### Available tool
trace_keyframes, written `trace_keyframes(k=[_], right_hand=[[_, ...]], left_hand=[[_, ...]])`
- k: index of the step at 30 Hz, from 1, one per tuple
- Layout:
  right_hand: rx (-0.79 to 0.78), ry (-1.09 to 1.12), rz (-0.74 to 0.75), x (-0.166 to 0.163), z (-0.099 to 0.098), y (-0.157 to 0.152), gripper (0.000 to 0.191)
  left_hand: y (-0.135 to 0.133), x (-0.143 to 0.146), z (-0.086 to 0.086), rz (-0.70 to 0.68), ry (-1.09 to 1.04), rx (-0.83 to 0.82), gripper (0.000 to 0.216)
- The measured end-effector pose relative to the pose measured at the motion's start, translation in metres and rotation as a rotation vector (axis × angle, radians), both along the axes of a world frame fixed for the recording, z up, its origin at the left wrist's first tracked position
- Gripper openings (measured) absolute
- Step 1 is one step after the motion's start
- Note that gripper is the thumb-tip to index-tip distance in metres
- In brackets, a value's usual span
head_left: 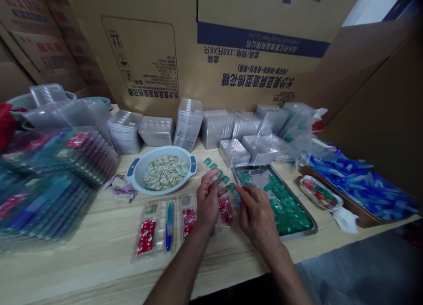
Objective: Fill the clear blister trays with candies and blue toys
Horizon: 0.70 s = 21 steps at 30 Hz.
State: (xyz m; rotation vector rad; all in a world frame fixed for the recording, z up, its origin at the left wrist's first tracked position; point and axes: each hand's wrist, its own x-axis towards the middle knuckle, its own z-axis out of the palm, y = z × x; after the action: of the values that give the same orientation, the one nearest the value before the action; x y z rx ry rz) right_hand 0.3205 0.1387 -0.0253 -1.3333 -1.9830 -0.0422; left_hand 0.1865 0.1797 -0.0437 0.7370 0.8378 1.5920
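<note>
left hand raised over the table, fingers narrowed round a row of small green pieces; row slants from beyond the fingertips down toward the right hand. right hand curled, thumb and index tips drawn together at the row's near end; can't tell if they grip it. row is above the gap between basin and metal tray.

rest, big to small: printed cardboard carton across the back, lettering upside down. wood-grain table. stacked packed trays at left, blurred. cardboard box at right, heaped with blue plastic pieces. metal tray beside right hand, loose green pieces in it. stacks of clear plastic trays along the carton. pale blue basin with two handles, striped small packets inside. clear filled trays lined up under the hands; leftmost has red packet and blue stick. small clear container, red and green contents. crumpled purplish cloth left of basin. white tissue by the container.
</note>
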Motion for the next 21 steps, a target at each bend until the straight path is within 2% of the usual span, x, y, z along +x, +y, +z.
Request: trace_keyframes(k=[3,5,8,10,12,15,18,21], right_hand=[[0.006,-0.093,-0.007,-0.004,-0.003,-0.003,0.045],[-0.01,-0.039,0.021,-0.004,-0.004,-0.003,0.045],[-0.043,0.243,0.072,0.006,-0.005,0.0,0.037],[-0.097,0.484,0.0,0.015,-0.008,0.003,0.035],[-0.257,0.731,-0.072,0.024,-0.012,0.005,0.044],[-0.586,1.074,-0.025,0.031,-0.014,0.005,0.065],[-0.723,1.305,0.004,0.036,-0.016,0.0,0.077],[-0.851,1.429,0.017,0.046,-0.03,0.001,0.078]], left_hand=[[0.0,0.001,0.004,0.004,-0.057,-0.061,0.042],[-0.001,0.001,0.009,0.011,-0.077,-0.065,0.044],[-0.003,-0.001,0.015,0.002,-0.08,-0.063,0.045],[-0.004,-0.002,0.016,-0.012,-0.067,-0.06,0.047],[-0.004,-0.003,0.015,-0.036,-0.057,-0.044,0.05],[-0.006,-0.001,0.013,-0.067,-0.045,-0.024,0.057],[-0.015,0.004,0.015,-0.078,-0.046,-0.034,0.075],[-0.031,0.007,0.014,-0.087,-0.03,-0.075,0.095]])
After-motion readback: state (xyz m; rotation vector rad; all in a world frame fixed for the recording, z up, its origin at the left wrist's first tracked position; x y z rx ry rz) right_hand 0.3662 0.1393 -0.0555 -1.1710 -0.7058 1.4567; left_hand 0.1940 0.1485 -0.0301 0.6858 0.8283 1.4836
